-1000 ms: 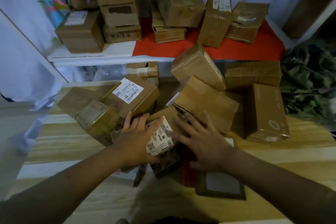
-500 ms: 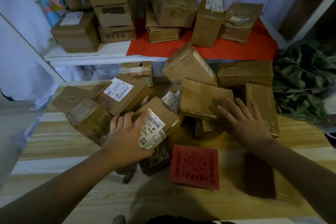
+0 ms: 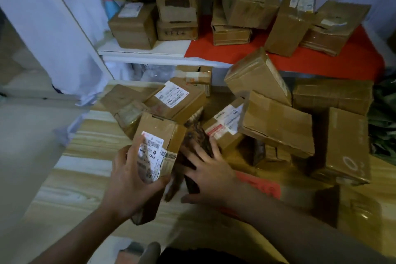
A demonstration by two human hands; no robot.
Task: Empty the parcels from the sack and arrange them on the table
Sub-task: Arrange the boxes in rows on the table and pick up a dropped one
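Pale wood-grain planks make up the table (image 3: 85, 141), and behind it a white shelf (image 3: 141, 50), partly covered by a red cloth (image 3: 235, 49), carries more cardboard boxes against a white wall.

Both forearms reach in from the bottom edge toward a heap of parcels (image 3: 276, 122) at the middle of the table. The left hand (image 3: 130, 180) is curled around the near end of a brown labelled box (image 3: 159, 146), thumb on the label side and fingers wrapped beneath, so the box tilts up and away from the person. The right hand (image 3: 209, 172) is spread wide, palm down, fingers splayed over a dark patterned packet (image 3: 196, 141) just beside that box; it presses on it rather than gripping, and whether any finger hooks under it cannot be told.

The labelled box is taped cardboard with a white barcode sticker showing "46". The heap around it holds brown boxes of mixed sizes, several with white shipping labels, lying at angles and leaning on each other. A flat red packet (image 3: 263, 186) lies on the table under the right wrist. A green crumpled sack (image 3: 383, 126) sits at the table's right edge.
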